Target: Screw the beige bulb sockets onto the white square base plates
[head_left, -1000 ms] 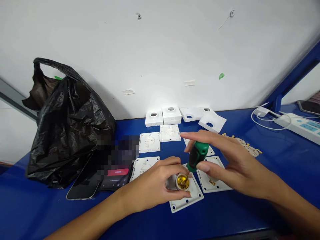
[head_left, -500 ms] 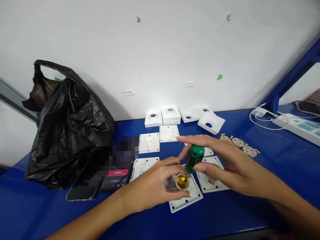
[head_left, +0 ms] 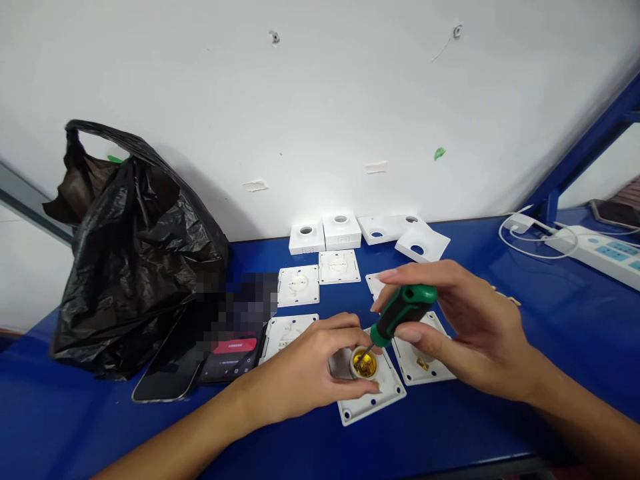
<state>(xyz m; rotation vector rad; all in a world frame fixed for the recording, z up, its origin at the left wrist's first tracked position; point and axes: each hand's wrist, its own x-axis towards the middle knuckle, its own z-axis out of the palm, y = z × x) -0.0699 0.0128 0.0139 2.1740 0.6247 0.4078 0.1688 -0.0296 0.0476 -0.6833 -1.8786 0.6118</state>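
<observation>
White round socket (head_left: 366,365), gold inside, is gripped at its rim between thumb and fingers of the left hand (head_left: 320,357); it's seated on a square base plate (head_left: 373,403) on the blue worktop (head_left: 280,443). Green-and-black screwdriver (head_left: 403,315) is pinched between thumb and fingers of the right hand (head_left: 475,333), tilted, tip down inside the socket; exact contact point can't be made out. A second plate (head_left: 415,377) is placed just right, partly hidden by the right hand. More white plates (head_left: 340,267) are laid out behind and left. Holed square covers (head_left: 343,235) are lined up by the wall. Two phones (head_left: 167,370) and a black bag (head_left: 135,267) are set far left, a power strip (head_left: 595,248) far right.
</observation>
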